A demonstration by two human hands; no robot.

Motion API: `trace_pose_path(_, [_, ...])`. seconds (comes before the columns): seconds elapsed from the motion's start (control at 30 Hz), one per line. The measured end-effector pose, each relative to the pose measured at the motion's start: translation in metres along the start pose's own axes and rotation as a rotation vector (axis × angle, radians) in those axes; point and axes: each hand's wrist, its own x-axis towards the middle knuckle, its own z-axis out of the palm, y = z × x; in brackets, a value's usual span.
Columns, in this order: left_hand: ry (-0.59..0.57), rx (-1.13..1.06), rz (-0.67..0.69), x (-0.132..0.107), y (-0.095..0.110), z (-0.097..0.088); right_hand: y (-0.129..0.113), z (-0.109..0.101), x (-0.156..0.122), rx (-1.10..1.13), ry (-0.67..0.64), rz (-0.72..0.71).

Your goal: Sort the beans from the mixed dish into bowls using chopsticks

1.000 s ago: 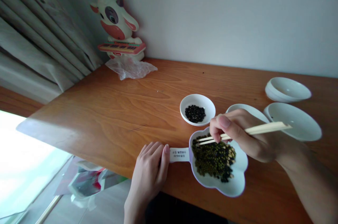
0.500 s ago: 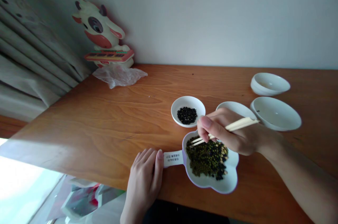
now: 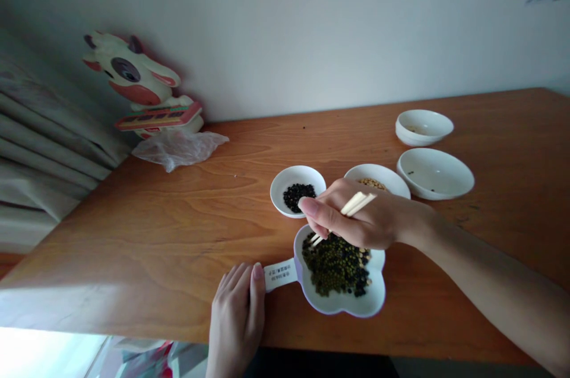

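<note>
In the head view my right hand (image 3: 356, 215) is closed round a pair of wooden chopsticks (image 3: 356, 205). Their tips reach into the upper left of a white scalloped dish (image 3: 376, 295) with a lilac rim. Mixed green, black and yellow beans (image 3: 336, 271) lie in that dish, partly hidden by my hand. My left hand (image 3: 238, 307) grips the end of the dish's labelled handle (image 3: 280, 274). Just beyond the dish, a white bowl (image 3: 278, 191) holds black beans (image 3: 296, 195). Behind my right hand, another bowl (image 3: 394, 179) has yellow beans (image 3: 372, 183) in it.
At the right stand a white bowl (image 3: 445, 173) with a few small specks and, farther back, another bowl (image 3: 430, 124) with some pale contents. A cow toy with a keyboard (image 3: 158, 117) and a crumpled plastic bag (image 3: 180, 149) sit at the back left, by a curtain (image 3: 48, 170).
My view has shifted, so the bowls appear farther left. The chopsticks point more steeply down into the dish. Yellow beans behind my right hand have come into sight. My left hand keeps its hold.
</note>
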Motion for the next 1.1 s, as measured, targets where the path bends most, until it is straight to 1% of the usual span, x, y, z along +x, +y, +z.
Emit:
trace_pose_path(0.17, [-0.013, 0.003, -0.008, -0.001, -0.003, 0.000, 0.000, -0.002, -0.001, -0.002, -0.006, -0.011])
trace_pose_path(0.43, [-0.003, 0.023, -0.007, 0.001, -0.001, -0.001, -0.006, -0.003, -0.001, 0.012, 0.000, -0.008])
trace_pose_path(0.53, [-0.009, 0.019, -0.013, 0.001, 0.001, -0.002, -0.004, -0.001, -0.001, 0.017, 0.012, -0.010])
trace_pose_path(0.7, [-0.014, 0.000, -0.024, 0.002, 0.002, -0.001, 0.002, 0.002, 0.002, -0.005, 0.012, -0.043])
trace_pose_path(0.87, [-0.019, 0.004, -0.026, 0.001, 0.003, -0.001, 0.004, 0.003, 0.002, 0.001, 0.040, -0.086])
trace_pose_path(1.03, [-0.024, 0.001, -0.028, 0.001, 0.004, -0.002, 0.000, -0.004, -0.003, 0.029, 0.059, -0.067])
trace_pose_path(1.1, [-0.025, -0.005, -0.026, 0.001, 0.004, -0.001, -0.002, -0.009, -0.006, 0.027, 0.087, -0.065])
